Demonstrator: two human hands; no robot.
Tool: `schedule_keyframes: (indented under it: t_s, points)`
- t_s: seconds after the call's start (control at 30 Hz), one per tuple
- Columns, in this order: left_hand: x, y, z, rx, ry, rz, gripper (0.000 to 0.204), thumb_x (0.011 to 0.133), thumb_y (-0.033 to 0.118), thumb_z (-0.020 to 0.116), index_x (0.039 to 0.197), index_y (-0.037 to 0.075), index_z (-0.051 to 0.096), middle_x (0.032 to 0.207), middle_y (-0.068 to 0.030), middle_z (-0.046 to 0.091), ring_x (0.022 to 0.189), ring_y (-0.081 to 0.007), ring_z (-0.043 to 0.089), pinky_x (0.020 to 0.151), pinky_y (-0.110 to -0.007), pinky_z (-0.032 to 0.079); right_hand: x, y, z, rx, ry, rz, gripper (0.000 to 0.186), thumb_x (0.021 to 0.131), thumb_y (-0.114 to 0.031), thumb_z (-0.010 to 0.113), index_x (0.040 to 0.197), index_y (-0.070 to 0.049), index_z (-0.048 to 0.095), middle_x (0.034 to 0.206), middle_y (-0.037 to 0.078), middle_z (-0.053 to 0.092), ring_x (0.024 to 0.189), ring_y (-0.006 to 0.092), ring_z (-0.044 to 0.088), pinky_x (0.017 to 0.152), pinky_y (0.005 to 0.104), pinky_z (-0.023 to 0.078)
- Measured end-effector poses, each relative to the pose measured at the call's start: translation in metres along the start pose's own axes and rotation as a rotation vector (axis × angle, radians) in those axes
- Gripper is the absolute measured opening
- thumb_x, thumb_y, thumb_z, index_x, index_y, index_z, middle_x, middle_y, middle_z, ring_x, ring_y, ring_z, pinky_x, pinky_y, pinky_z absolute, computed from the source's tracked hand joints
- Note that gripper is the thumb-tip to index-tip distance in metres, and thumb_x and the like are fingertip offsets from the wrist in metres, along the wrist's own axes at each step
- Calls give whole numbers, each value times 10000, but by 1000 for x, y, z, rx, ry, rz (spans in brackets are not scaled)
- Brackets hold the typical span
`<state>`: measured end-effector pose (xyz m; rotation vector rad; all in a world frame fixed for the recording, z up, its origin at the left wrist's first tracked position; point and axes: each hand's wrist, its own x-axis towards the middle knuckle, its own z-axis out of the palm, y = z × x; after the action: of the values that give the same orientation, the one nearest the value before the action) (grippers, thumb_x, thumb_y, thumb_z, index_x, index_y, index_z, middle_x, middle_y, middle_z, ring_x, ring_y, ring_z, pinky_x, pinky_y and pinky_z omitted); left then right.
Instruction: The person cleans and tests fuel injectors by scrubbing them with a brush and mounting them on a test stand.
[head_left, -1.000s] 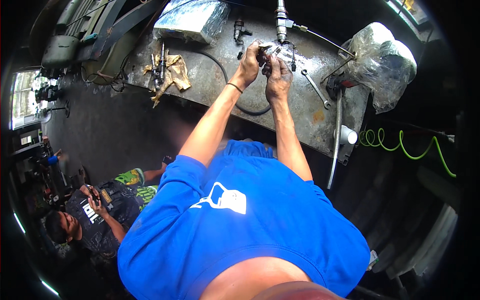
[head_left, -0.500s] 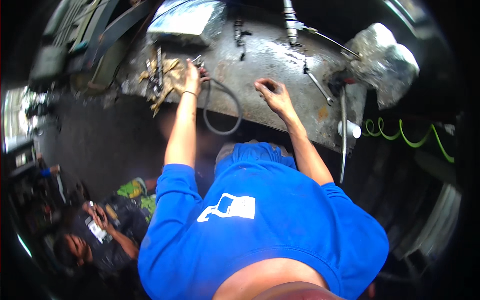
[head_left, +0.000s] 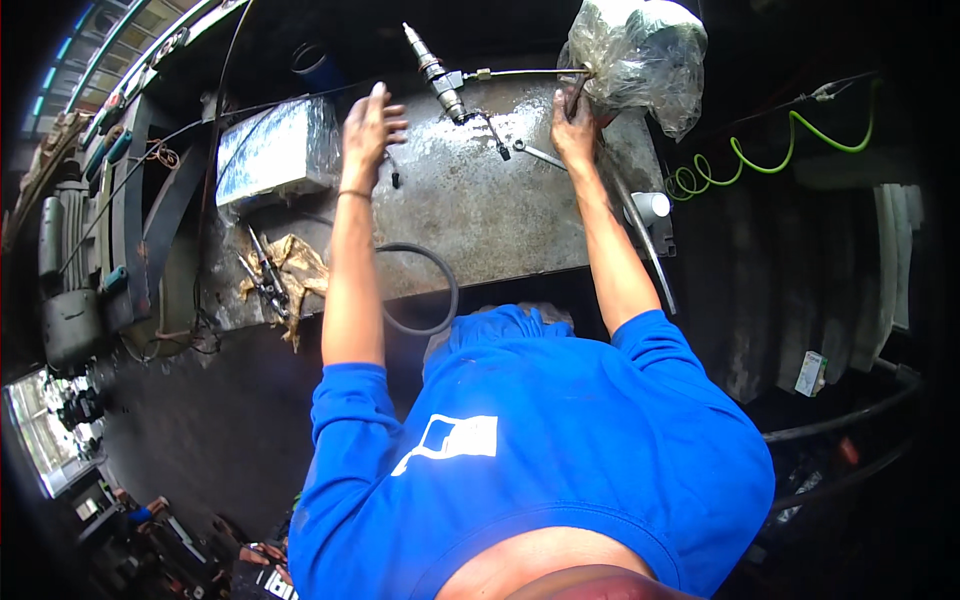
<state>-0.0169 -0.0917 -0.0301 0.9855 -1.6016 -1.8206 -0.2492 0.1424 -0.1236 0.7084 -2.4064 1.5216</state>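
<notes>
My left hand (head_left: 370, 135) is over the far left part of the metal bench (head_left: 480, 220), fingers spread, with nothing visible in it. Beside it on the bench is a small dark part (head_left: 395, 172). My right hand (head_left: 574, 135) closes around something dark below a plastic-wrapped object (head_left: 635, 60); its fingers partly hide what it is. A silver fuel injector (head_left: 437, 78) stands tilted between my hands, joined by a thin metal pipe (head_left: 525, 72) to the wrapped object. Close to my right wrist lies a wrench (head_left: 540, 154).
A plastic-wrapped box (head_left: 275, 150) stands at the left. Nearer are a tan cloth (head_left: 300, 265) with metal parts (head_left: 265, 275) and a black hose loop (head_left: 455, 290) over the front edge. At the right are a long metal bar (head_left: 645, 245), a white cup (head_left: 652, 208) and a green coiled hose (head_left: 800, 125).
My left hand has moved away from the hose and cloth, farther over the bench, fingers now spread. My right hand has gone right and closed below the wrapped object. The whole view has shifted.
</notes>
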Motion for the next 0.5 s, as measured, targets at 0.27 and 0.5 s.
schedule_keyframes:
  t_s: [0.27, 0.5]
  points:
    - [50, -4, 78, 207, 134, -72, 621, 979, 560, 493, 1118, -38, 585, 1030, -242, 677, 970, -377, 674, 861, -442, 510, -52, -67, 18, 57, -514, -64, 305, 1056, -278, 452, 1002, 1, 561, 789, 322, 600, 747, 491, 615, 646, 550, 447]
    - [41, -2, 101, 273, 292, 61, 525, 997, 464, 516, 1064, -55, 561, 959, -295, 684, 952, -456, 678, 849, -496, 520, -52, -70, 27, 27, -598, -360, 654, 777, 18, 649, 1335, 81, 312, 831, 244, 643, 763, 465, 635, 672, 490, 515]
